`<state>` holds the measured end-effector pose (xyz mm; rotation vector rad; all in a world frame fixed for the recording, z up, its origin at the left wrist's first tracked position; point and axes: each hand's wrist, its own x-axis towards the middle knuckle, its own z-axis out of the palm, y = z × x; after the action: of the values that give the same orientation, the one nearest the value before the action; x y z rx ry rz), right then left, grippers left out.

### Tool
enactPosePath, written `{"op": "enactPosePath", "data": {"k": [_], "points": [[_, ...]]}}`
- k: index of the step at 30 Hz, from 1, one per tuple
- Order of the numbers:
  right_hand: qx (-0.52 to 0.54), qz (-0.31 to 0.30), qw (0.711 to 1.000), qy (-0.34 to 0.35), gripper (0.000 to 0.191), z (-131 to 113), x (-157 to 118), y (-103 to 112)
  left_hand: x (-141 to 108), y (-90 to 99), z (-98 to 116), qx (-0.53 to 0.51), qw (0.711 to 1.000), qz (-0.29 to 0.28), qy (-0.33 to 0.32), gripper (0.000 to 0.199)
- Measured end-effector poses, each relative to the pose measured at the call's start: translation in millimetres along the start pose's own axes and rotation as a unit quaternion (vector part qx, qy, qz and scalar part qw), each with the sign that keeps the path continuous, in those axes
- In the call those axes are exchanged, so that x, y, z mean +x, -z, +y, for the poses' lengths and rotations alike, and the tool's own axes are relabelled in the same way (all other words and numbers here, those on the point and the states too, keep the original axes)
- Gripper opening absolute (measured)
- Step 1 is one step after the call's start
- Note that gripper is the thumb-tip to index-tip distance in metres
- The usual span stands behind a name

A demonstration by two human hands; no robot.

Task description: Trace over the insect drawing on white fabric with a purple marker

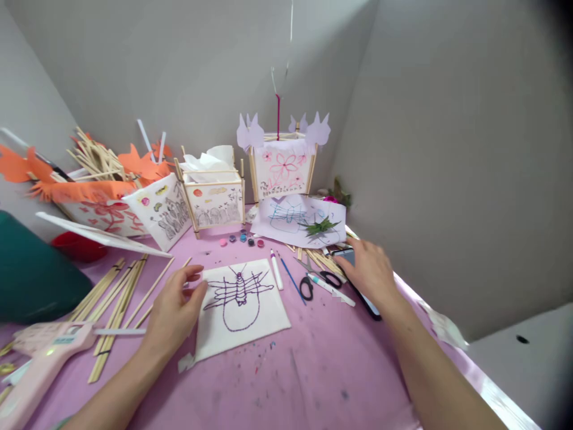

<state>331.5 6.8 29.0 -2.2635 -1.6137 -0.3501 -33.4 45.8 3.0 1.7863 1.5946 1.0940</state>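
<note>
A white square panel [268,316] lies on the pink-covered table, with a purple line drawing of a winged insect on it. At its left edge is my left hand [174,307], fingers loosely bent and apart, the thumb over or against the edge; nothing shows in its grasp. My right hand [369,269] reaches over a dark-edged phone [372,310] at the table's right side. Its thumb and fingers are spread, and whether they touch the phone is unclear. Beside the phone lie a capped marker [333,289] and black-handled scissors [307,288].
A pink glue gun [49,358] and bundled wooden sticks [116,310] are at the left. Stick-framed paper lanterns [217,203] stand behind, one hanging lantern [283,167] on a wire. A paintbrush [292,278], purple-capped marker [276,272] and small paint pots [243,237] lie mid-table.
</note>
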Motion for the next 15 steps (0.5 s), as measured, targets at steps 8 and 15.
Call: {"op": "enactPosePath", "data": {"k": [8, 15], "points": [[0.063, -0.152, 0.985, -0.057, 0.087, 56.0, -31.4, -0.2, -0.6, 0.3, 8.4, 0.026, 0.999, 0.010, -0.042, 0.037], [0.046, -0.152, 0.984, -0.075, 0.082, 49.9, -32.5, 4.7, -5.6, -0.9, 16.7, 0.048, 0.993, 0.024, -0.104, 0.033]]}}
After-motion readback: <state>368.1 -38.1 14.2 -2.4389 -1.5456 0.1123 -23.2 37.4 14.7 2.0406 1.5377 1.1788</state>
